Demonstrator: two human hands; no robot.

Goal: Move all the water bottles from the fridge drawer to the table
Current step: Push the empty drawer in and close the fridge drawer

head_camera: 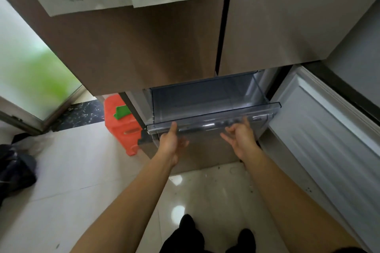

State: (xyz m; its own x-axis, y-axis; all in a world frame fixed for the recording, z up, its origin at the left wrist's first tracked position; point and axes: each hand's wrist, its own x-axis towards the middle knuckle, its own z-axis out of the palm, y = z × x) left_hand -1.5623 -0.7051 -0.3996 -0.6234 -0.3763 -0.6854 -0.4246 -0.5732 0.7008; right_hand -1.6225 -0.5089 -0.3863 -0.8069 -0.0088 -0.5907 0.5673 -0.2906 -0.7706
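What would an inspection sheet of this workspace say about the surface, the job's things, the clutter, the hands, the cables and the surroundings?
Surface: pale glossy floor tiles; no table in view.
Job's things: fridge drawer pulled out, no bottles visible in it.
Clutter: orange stool beside the fridge with a green cloth on it; dark bag on the floor at the left.
Hands: left hand has its thumb on the drawer's front rim, fingers blurred; right hand is at the drawer front with loose fingers and holds nothing.
Cables: nothing seen.
Surroundings: upper doors closed; lower door open at the right; glass door at the left.
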